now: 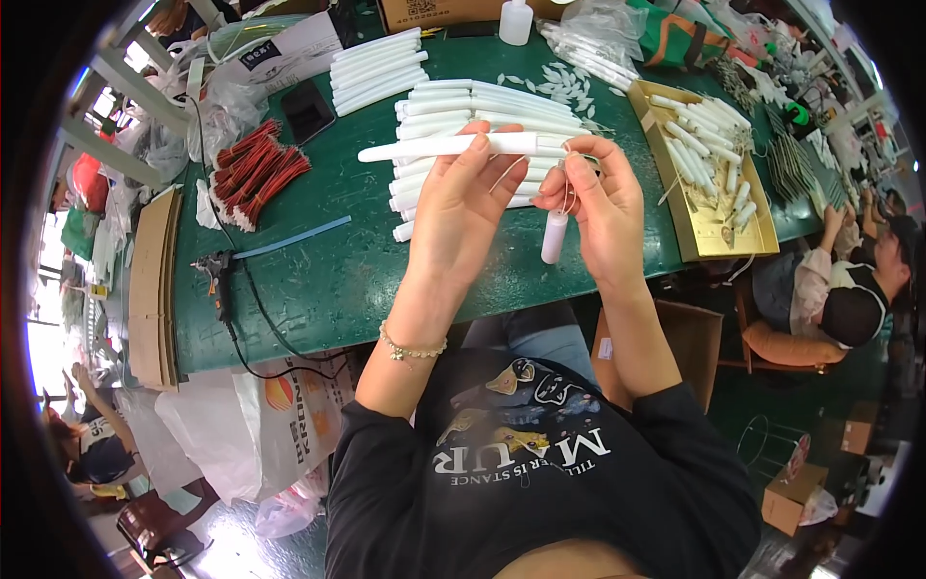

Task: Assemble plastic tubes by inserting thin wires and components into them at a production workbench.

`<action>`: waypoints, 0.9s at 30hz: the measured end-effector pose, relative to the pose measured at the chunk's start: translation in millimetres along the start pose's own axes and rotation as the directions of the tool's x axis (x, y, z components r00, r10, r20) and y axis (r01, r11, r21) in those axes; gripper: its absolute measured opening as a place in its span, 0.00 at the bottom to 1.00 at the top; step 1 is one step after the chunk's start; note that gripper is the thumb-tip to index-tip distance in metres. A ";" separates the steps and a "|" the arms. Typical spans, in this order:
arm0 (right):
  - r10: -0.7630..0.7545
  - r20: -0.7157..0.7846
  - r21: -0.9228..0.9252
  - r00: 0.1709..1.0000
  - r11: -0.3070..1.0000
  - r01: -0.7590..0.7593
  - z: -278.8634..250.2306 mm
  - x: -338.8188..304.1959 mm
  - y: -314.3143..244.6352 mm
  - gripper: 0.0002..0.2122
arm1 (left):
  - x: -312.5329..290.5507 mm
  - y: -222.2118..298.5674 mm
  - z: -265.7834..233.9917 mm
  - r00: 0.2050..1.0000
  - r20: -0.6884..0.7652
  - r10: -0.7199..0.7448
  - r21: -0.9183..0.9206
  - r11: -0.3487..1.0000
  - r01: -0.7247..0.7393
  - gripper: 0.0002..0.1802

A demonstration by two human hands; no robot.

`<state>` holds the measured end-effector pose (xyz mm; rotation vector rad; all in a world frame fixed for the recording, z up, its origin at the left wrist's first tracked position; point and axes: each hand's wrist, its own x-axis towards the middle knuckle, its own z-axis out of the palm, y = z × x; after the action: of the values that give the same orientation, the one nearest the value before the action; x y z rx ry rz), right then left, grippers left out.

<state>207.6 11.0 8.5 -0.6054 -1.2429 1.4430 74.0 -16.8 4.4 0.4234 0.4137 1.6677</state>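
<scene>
A long white plastic taper, shaped like a candle (410,149), lies level across the fingers of my left hand (446,212), pinched under the thumb. Its slim end points left and its thicker end right. At that thicker end my right hand (606,207) pinches thin pale wire (571,200) between thumb and fingers. Below those fingers hangs a small white cylinder (554,238). How the wire joins the taper is hidden by my fingertips. Just beyond my hands, rows of white tapers (434,108) lie on the green table (386,280).
To the right stands a yellow box (675,217) with white tube parts. Small white flame-shaped pieces (564,85) lie at the back. Left are red wire bundles (256,174), a black phone (307,111) and a glue gun (220,280) with its cable. A person (849,299) sits at right.
</scene>
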 end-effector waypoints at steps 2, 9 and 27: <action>0.007 -0.008 0.014 1.000 1.000 -0.007 -3.0 0.2 -0.1 0.09 | 1.3 2.2 -0.7 1.000 -0.010 -0.016 -0.005 1.000 0.016 0.09; 0.084 0.031 0.006 0.996 0.996 -0.085 -9.6 0.0 -1.4 0.09 | 3.0 11.9 -4.0 0.996 0.016 -0.092 -0.101 0.990 0.094 0.07; -0.003 -0.105 0.105 0.994 0.994 0.014 -7.5 0.2 2.4 0.12 | 1.9 7.7 -3.8 0.996 -0.079 0.045 0.133 0.991 -0.034 0.14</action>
<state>213.1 14.3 3.9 -0.5950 -1.0791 1.4417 65.3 -16.0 5.1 0.4639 0.5813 1.7064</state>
